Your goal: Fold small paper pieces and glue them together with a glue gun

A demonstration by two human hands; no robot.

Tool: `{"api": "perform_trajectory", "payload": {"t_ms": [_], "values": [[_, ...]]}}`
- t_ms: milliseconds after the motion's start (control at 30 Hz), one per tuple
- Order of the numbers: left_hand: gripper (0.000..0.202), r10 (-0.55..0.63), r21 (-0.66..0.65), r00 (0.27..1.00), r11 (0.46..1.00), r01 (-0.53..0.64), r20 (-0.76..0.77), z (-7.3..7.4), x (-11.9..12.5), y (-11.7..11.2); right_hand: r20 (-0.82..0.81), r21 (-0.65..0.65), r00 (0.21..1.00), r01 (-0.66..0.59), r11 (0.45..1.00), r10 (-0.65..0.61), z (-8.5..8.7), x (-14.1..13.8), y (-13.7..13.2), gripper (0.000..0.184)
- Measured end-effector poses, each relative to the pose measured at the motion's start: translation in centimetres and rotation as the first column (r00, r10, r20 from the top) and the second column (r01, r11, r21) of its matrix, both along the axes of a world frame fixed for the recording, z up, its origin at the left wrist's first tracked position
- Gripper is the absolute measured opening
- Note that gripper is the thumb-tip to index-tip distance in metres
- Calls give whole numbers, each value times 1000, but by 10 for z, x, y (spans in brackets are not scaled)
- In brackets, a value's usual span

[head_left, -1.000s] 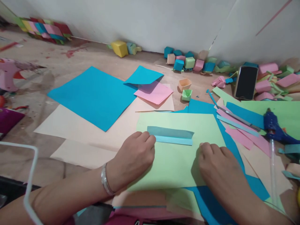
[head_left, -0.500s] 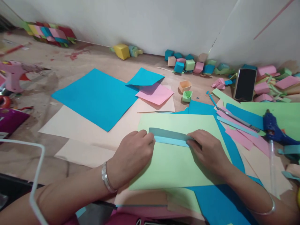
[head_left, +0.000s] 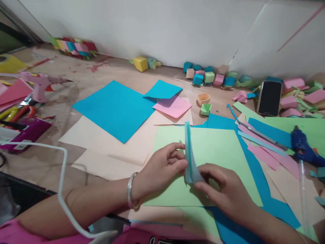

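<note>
A folded light-blue paper strip (head_left: 189, 152) stands nearly upright, its long side pointing away from me, over a pale green sheet (head_left: 218, 145). My right hand (head_left: 223, 186) pinches its near lower end between thumb and fingers. From the left, my left hand (head_left: 165, 166) has its curled fingers and thumb closed at the strip's edge; part of the index fingertip is behind the paper. Under the green sheet lie blue paper (head_left: 251, 166) and peach paper (head_left: 152, 214).
A large blue square (head_left: 114, 110) and pink paper (head_left: 175, 106) lie behind. Small paper boxes (head_left: 198, 79) line the wall. A phone (head_left: 270, 98), blue glue gun (head_left: 302, 145) and scissors (head_left: 266, 134) are right; a pink glue gun (head_left: 39, 83) and white cable (head_left: 62, 169) are left.
The strip has turned from lying crosswise between both hands to pointing away from me. My right hand has moved nearer and leftward, my left hand slightly right. The view has shifted a little left.
</note>
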State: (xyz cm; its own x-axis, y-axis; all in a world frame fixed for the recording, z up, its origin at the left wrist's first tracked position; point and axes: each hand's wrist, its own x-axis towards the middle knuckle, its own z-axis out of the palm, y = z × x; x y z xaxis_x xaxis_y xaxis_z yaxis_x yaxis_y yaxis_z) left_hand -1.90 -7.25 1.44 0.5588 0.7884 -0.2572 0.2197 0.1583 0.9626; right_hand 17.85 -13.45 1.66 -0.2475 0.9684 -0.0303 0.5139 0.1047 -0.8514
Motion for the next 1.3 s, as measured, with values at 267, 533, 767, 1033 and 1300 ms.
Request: {"api": "perform_trajectory", "payload": {"t_ms": [267, 533, 767, 1033, 1300], "values": [[31, -127, 491, 885, 792, 363, -448, 3, -15, 17, 495, 668, 846, -225, 709, -199, -9, 18, 7, 37], [14, -21, 649, 851, 637, 416, -525, -6, -20, 27, 653, 605, 744, -400, 688, -141, -18, 25, 17, 20], [26, -90, 668, 825, 541, 511, -558, -11, -19, 25, 597, 637, 786, -344, 690, -159, -26, 27, 26, 16], [32, -31, 669, 781, 495, 555, -624, -1, -16, 15, 564, 637, 818, -341, 691, -116, -29, 28, 30, 11], [21, 5, 686, 766, 448, 573, -643, -14, -17, 16, 594, 563, 801, -348, 749, -74, -24, 25, 28, 16]]}}
